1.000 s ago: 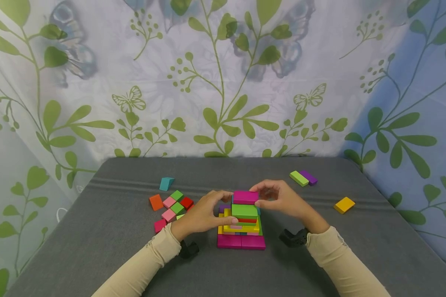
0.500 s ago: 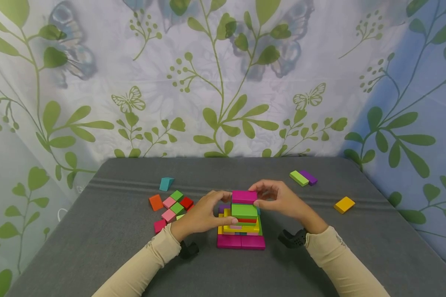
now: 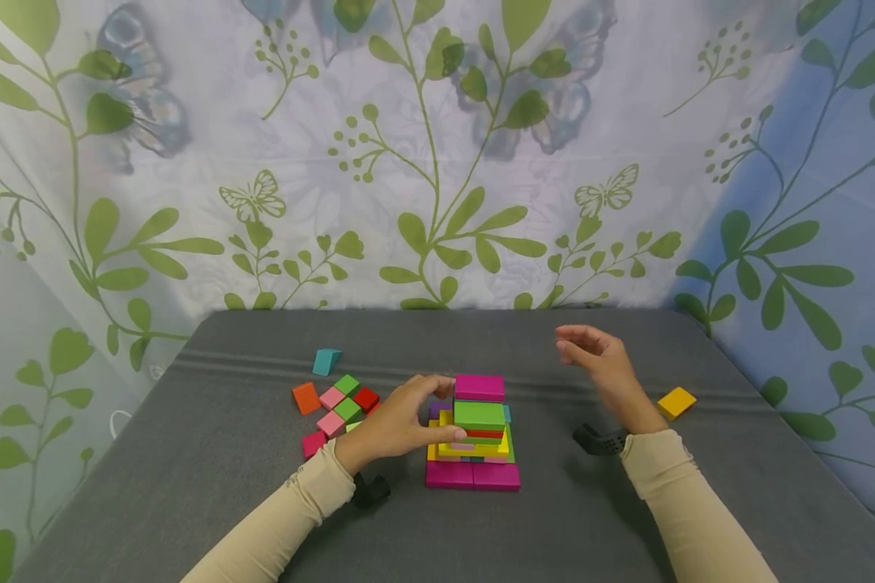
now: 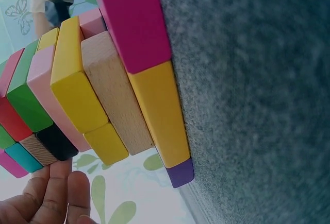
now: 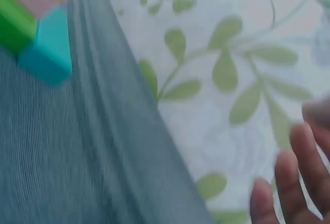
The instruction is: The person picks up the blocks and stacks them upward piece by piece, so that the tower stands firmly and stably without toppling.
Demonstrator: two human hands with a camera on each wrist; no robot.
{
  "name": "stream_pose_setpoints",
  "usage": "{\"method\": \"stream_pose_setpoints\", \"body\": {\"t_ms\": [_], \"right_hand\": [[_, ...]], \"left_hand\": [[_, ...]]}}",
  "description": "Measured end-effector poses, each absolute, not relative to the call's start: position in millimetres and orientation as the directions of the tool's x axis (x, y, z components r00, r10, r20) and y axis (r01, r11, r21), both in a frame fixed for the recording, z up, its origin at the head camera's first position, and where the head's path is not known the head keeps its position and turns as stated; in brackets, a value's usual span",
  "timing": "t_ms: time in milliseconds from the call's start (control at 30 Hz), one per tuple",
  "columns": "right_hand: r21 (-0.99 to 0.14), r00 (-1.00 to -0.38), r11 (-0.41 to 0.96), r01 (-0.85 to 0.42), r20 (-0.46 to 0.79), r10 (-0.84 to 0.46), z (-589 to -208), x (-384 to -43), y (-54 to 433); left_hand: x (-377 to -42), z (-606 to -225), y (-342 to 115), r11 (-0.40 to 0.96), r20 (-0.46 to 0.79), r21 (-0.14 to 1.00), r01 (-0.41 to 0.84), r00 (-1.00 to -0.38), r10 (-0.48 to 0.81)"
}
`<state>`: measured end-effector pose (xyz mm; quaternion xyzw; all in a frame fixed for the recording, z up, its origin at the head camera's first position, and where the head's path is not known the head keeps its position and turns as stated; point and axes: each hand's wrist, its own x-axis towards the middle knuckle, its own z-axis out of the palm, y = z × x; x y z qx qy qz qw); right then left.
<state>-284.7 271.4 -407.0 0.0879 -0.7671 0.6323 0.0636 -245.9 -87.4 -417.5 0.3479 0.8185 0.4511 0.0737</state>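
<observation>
A stepped stack of colored wooden blocks [image 3: 479, 416] stands in front of me, with a magenta block [image 3: 480, 387] on top and two magenta blocks [image 3: 472, 475] at its front base. My left hand [image 3: 397, 419] reaches around its left side, thumb along the front and fingers near the upper back. In the left wrist view, fingertips [image 4: 61, 168] meet the upper blocks beside a black block [image 4: 58, 141]. Well to the right of the stack, my right hand [image 3: 603, 368] is raised over the table with loosely bent fingers and nothing in them.
Left of the stack lie several small loose blocks, among them a red block [image 3: 365, 397] and an orange block [image 3: 306, 397]. A teal block [image 3: 326, 361] sits farther back. At right, a yellow block [image 3: 676, 402] lies on the grey table [image 3: 437, 534], before a leaf-patterned curtain [image 3: 437, 162].
My right hand has left the top magenta block and moved right and back, now covering the spot where the lime and purple blocks lay. My left hand has stayed at the stack.
</observation>
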Motion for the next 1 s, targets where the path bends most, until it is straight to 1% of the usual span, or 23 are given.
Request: {"method": "stream_pose_setpoints", "body": {"t_ms": [100,200,333,433,667,867,1000], "right_hand": [[-0.961,-0.981,0.240,-0.135,0.164,0.105,-415.3,-290.9,283.7],[-0.959,-0.967,0.280,-0.036,0.104,0.233,-423.9,-297.7,293.1],[-0.942,-0.940,0.326,0.083,0.035,0.339,-436.3,-304.9,303.9],[-0.920,-0.932,0.371,0.129,0.015,0.361,-443.8,-307.1,311.4],[-0.855,-0.940,0.489,0.171,0.006,0.340,-450.9,-311.2,318.4],[-0.766,-0.922,0.606,0.215,0.046,0.384,-456.1,-317.1,318.8],[-0.710,-0.925,0.669,0.219,0.067,0.374,-455.1,-317.0,316.1]], "left_hand": [[-246.0,-417.3,-87.3,0.350,0.197,0.787,0.509,-0.744,0.638],[-245.9,-416.9,-87.4,0.348,0.199,0.787,0.510,-0.744,0.638],[-245.4,-416.8,-87.8,0.351,0.197,0.788,0.506,-0.746,0.636],[-245.8,-417.4,-87.9,0.353,0.196,0.786,0.507,-0.746,0.636],[-246.7,-416.9,-89.0,0.350,0.199,0.783,0.514,-0.740,0.642],[-246.5,-417.3,-89.6,0.354,0.195,0.780,0.516,-0.738,0.646],[-246.0,-417.3,-88.7,0.352,0.190,0.784,0.511,-0.737,0.648]]}}
